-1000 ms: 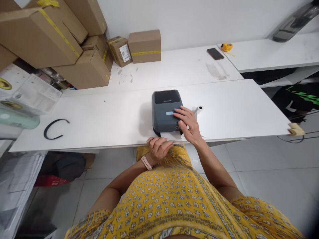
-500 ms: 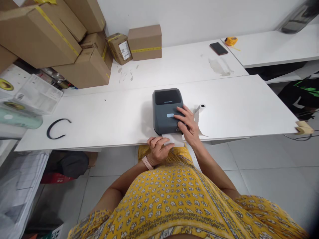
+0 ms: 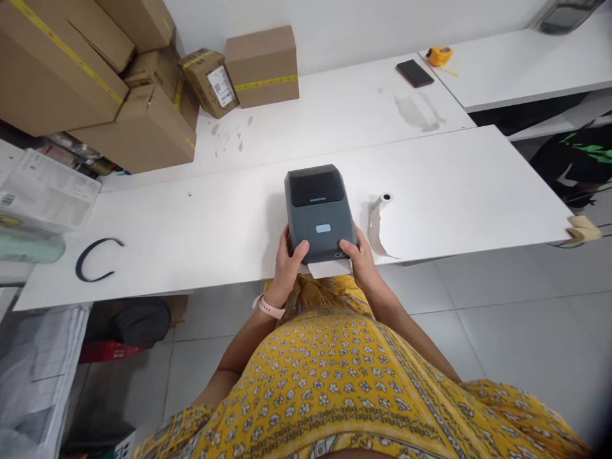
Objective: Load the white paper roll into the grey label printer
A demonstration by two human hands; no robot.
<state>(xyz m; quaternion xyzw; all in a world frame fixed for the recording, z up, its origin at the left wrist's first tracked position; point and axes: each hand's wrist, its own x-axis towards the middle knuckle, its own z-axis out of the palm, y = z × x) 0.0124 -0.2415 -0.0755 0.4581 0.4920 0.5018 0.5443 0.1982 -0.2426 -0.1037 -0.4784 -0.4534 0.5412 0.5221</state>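
Note:
Between my hands is a dark grey label printer (image 3: 310,220) with a black window and a pale button on top, close to the table's front edge. My left hand (image 3: 288,262) grips its left front corner, thumb on the top. On the right front corner my right hand (image 3: 361,260) has the same kind of hold, its thumb by a small round mark. Both hands' other fingers are partly hidden at the printer's sides. A white paper strip (image 3: 329,268) sticks out of the printer's front. Just right of the printer lies a small paper roll (image 3: 384,200) with a curled, unrolled tail.
Cardboard boxes (image 3: 262,69) are stacked at the back left. A black headband (image 3: 82,261) lies on the white table (image 3: 229,220) at left. Toward the back right are a phone (image 3: 414,73) and a yellow tape measure (image 3: 438,56). A tan corner guard (image 3: 583,228) covers the table's right corner.
My left hand has gone from the paper strip to the printer's left side. My right hand has slid from the top, near the button, to the right front corner. The view has shifted slightly.

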